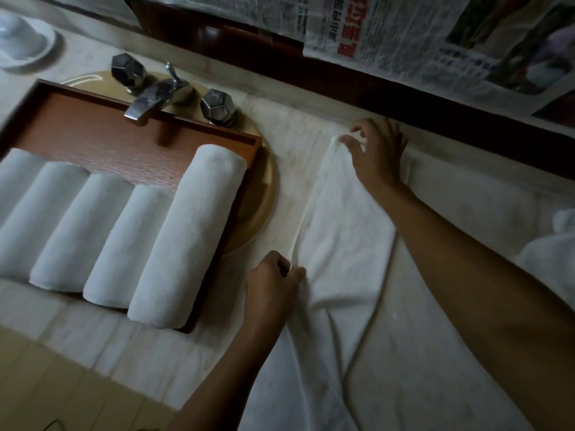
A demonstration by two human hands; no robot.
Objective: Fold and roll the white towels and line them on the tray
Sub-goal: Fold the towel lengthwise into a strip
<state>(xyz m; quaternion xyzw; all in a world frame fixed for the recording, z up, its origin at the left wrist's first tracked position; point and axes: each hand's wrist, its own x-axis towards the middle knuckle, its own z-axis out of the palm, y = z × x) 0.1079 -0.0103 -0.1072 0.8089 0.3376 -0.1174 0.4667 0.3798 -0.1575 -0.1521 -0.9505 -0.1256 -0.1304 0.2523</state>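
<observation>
**Lengthwise, a folded towel is held at both ends**

Just right of the brown rectangular wooden tray (93, 126), a white terry towel (345, 231) is laid flat on the counter. It is folded into a long narrow strip running away from the person, with its layered edge turned toward the tray.

The near end of that edge is pinched by the left hand (272, 279). Its thumb and forefinger are closed together on the cloth, and the other fingers are curled in. The far corner of the same edge is gripped by the right hand (378, 154), whose thumb and forefinger are bent onto it. That hand is blurred, so the finer contact cannot be made out. The strip is stretched between the two hands, and most of its surface lies to the right of the fingers.

A larger spread white cloth (435, 368) is seen beneath the strip, and a heap of white fabric (550, 253) at the right edge. Five rolled white towels (186, 231) are lined side by side, touching, in the tray. The tray is set over a round golden basin (263, 194), and a chrome faucet (149, 102) is mounted behind it. Newspaper sheets (404, 35) are hung on the wall, and a white cup on a saucer (21, 38) is placed at the far left.
</observation>
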